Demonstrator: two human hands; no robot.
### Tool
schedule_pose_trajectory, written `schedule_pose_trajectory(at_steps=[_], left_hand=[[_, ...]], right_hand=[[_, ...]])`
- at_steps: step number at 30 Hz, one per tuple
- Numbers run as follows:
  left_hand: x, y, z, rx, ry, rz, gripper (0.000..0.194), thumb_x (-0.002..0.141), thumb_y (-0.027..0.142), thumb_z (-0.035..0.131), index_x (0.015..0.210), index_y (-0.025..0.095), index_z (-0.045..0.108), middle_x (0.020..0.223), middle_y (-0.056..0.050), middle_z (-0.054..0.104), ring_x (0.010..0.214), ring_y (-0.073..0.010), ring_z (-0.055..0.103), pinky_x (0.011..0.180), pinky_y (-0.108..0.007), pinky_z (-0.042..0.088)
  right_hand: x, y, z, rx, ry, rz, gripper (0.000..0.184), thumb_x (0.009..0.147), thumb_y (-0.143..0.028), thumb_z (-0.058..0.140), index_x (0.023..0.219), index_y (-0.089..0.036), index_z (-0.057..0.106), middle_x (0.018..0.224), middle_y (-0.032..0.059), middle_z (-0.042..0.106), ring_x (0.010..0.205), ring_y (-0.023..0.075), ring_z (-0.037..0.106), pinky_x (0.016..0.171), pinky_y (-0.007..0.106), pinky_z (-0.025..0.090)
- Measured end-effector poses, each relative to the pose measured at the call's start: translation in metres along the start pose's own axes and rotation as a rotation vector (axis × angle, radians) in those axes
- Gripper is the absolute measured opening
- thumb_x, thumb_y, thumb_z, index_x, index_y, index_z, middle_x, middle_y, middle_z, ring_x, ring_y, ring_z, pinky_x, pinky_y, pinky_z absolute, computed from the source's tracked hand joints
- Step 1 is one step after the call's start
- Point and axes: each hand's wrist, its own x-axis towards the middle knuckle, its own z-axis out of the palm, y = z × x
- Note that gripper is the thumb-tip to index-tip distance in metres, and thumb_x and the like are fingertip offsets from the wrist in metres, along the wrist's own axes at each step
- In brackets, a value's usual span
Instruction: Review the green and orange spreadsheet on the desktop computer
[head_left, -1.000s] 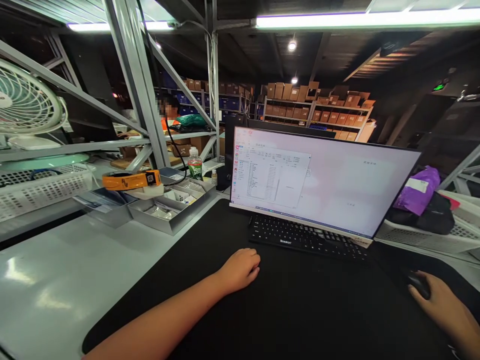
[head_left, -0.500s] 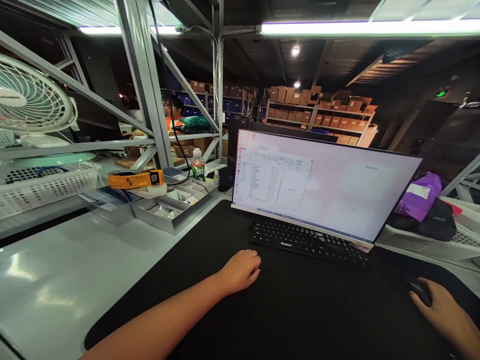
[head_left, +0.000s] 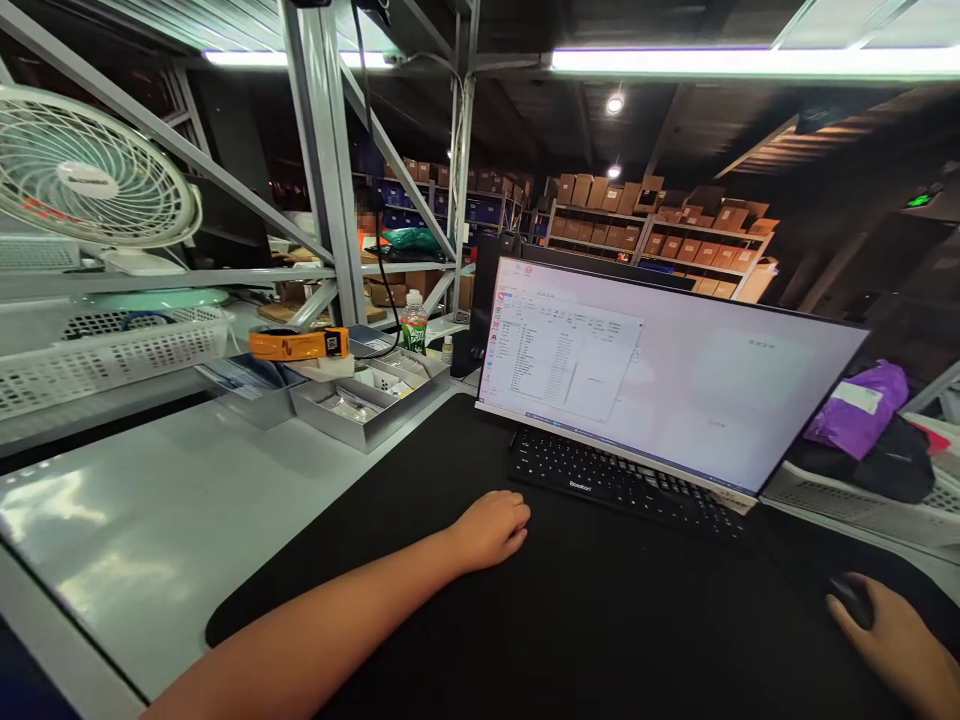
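Head view: centre of the frame, the left hand (head_left: 491,530) rests on the black desk mat (head_left: 600,630), fingers curled together, near the computer keyboard (head_left: 577,472); lower right, the right hand (head_left: 904,635) cups the black computer mouse (head_left: 856,601), thumb and fingers around it.

keyboard (head_left: 581,470) before monitor (head_left: 697,380) | mouse (head_left: 855,602) right of keyboard | bottle (head_left: 413,326) left of monitor

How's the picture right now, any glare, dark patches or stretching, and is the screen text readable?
Head view: white glare on the grey tabletop at left; head view: the black mouse under the right hand nearly merges with the dark mat; head view: the fan looks stretched near the edge; head view: most text on the monitor is unreadable.
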Motion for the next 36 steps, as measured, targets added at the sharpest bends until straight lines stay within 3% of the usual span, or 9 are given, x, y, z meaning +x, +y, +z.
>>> schedule_pose_trajectory(at_steps=[14, 27, 36], left_hand=[[0.001, 0.001, -0.001, -0.045, -0.014, -0.033, 0.014, 0.088, 0.023, 0.054, 0.078, 0.016, 0.048, 0.088, -0.003, 0.054, 0.083, -0.0169, 0.049, 0.079, -0.033, 0.038], [0.000, 0.000, 0.001, -0.074, 0.004, -0.019, 0.014, 0.087, 0.022, 0.054, 0.077, 0.015, 0.048, 0.088, -0.003, 0.054, 0.080, -0.0162, 0.047, 0.078, -0.032, 0.037], [0.001, -0.001, 0.003, -0.082, 0.016, -0.027, 0.013, 0.086, 0.022, 0.055, 0.076, 0.016, 0.049, 0.086, -0.002, 0.054, 0.079, -0.0160, 0.047, 0.076, -0.032, 0.037]], right_hand=[[0.002, 0.033, 0.024, -0.049, 0.075, -0.136, 0.077, 0.081, -0.070, 0.034, 0.116, -0.005, 0.058, 0.111, 0.0174, 0.060, 0.107, 0.0326, 0.057, 0.096, 0.045, 0.046], [0.000, 0.005, 0.004, -0.011, 0.017, -0.041, 0.082, 0.074, -0.073, 0.033, 0.115, -0.007, 0.058, 0.113, 0.0173, 0.061, 0.111, 0.0333, 0.055, 0.098, 0.046, 0.046], [0.002, 0.026, 0.020, 0.020, 0.093, -0.149, 0.073, 0.077, -0.070, 0.040, 0.112, -0.009, 0.058, 0.110, 0.0160, 0.062, 0.104, 0.0310, 0.059, 0.096, 0.045, 0.047]])
